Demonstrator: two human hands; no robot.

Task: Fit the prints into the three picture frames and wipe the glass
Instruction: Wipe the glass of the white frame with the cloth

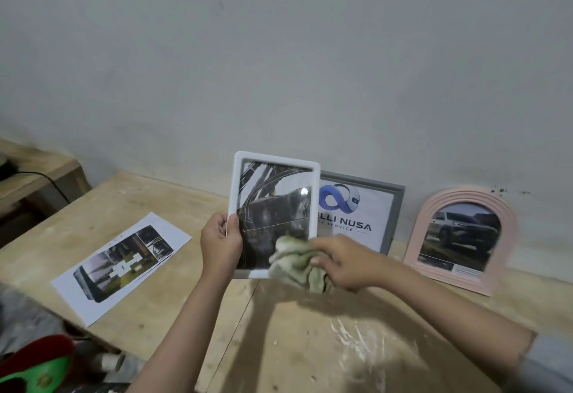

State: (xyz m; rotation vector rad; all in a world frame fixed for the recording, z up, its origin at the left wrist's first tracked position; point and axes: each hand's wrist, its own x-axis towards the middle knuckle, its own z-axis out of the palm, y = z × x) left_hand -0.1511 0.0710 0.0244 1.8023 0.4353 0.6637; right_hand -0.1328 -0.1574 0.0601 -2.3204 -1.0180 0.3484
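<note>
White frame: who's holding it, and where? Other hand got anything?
Left hand grips the white frame by its lower left edge. Right hand holds a bunched cloth against the glass.

The surface is pale, scuffed wood with white smears near its front edge, and it runs back to a grey wall. A loose printed sheet lies flat on its left part, turned at an angle. At the back a grey frame with a blue logo print (partly hidden) stands leaning on the wall. Just right of it, apart, a pink arched frame holding a car print leans the same way.
</note>
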